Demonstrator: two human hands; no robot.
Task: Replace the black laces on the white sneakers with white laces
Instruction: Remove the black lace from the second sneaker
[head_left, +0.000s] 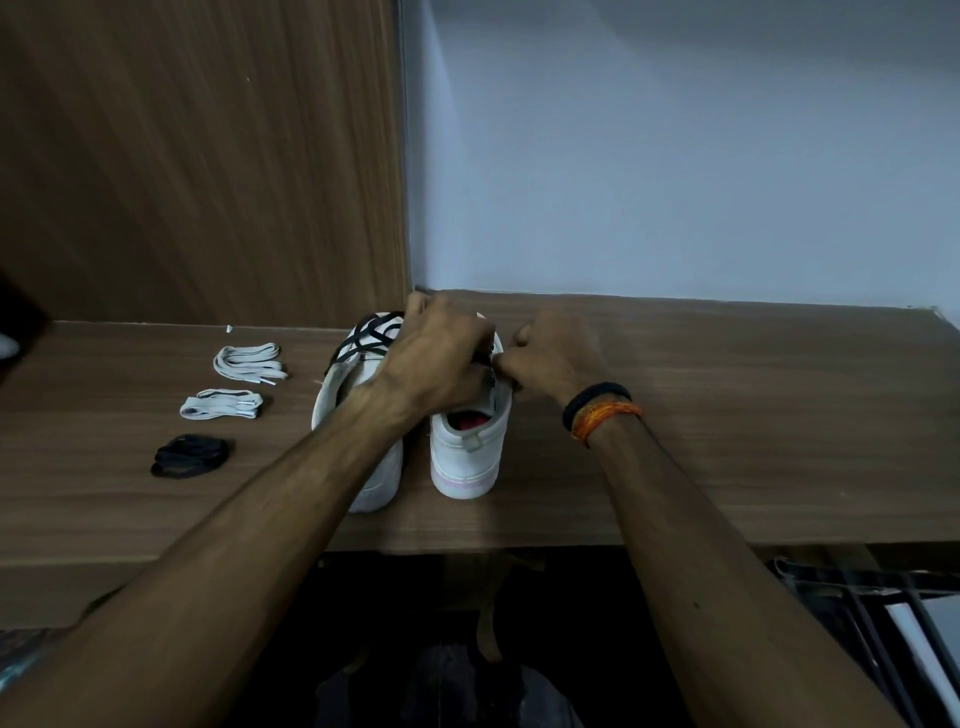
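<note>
Two white sneakers stand heels toward me on the wooden shelf (727, 415). The left sneaker (358, 374) has black laces (371, 335) crossed over its front. My left hand (441, 364) reaches across to the right sneaker (467, 452) and grips its upper part, hiding its lacing. My right hand (550, 358) is curled at the same shoe's right side and pinches a black lace there. Left of the shoes lie two bundles of white laces (249, 361) (221, 404) and a bundle of black laces (191, 456).
A wooden panel (208, 156) rises behind the left part of the shelf, a pale wall (675, 156) behind the right. The shelf's front edge runs just below the shoes. A dark metal rack (883, 613) shows at the lower right.
</note>
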